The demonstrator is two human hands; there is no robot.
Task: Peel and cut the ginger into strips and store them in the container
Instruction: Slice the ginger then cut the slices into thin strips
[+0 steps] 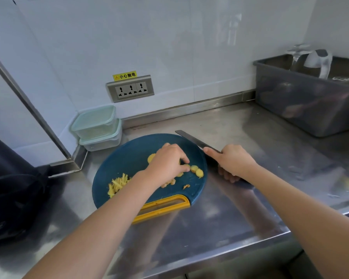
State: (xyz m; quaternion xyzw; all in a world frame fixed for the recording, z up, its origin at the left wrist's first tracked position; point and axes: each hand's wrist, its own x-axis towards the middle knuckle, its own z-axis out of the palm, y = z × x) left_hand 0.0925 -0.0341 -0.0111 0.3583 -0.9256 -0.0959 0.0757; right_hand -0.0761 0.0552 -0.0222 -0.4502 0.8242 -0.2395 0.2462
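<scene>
A round blue cutting board point(129, 158) with a yellow handle lies on the steel counter. On it are a pile of ginger strips point(118, 184) at the left and several round ginger slices point(196, 171) at the right. My left hand point(169, 160) reaches over the board and pinches a ginger slice between its fingertips. My right hand point(233, 161) grips the handle of a knife point(195, 140), held off the board's right edge with the blade pointing to the back left. Two stacked clear containers point(97, 127) with pale green lids stand in the back left corner.
A grey plastic tub point(302, 101) holding a kettle stands at the back right. A wall socket point(130, 89) sits above the counter. A dark bag point(12, 188) lies at the left. The counter's front edge point(250, 240) runs close below the board.
</scene>
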